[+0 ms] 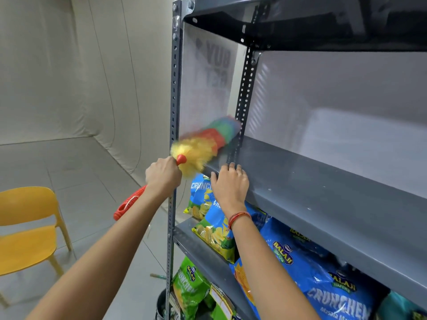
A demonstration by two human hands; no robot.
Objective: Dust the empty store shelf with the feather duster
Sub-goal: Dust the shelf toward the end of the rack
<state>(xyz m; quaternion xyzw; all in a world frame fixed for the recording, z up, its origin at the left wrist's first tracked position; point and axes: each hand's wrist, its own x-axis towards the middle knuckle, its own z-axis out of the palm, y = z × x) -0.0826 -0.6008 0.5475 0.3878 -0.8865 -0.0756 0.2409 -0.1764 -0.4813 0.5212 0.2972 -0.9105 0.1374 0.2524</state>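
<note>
While my left hand (163, 173) is closing its grip tight around the orange ribbed handle of the feather duster (203, 146), the blurred yellow, red, green and blue feathers are lying across the left end of the empty grey shelf (323, 192), beside the perforated upright post (245, 93). My right hand (230, 184) is resting flat on the front lip of that shelf, fingers spread and holding nothing, a red thread bracelet (238, 217) sitting on the wrist. Below, blue Balaji Crunchem wafer bags (323, 273) are crowding the next shelf, with a green bag (189, 289) lower still. A yellow chair (27, 227) is standing on the tiled floor to the left.
</note>
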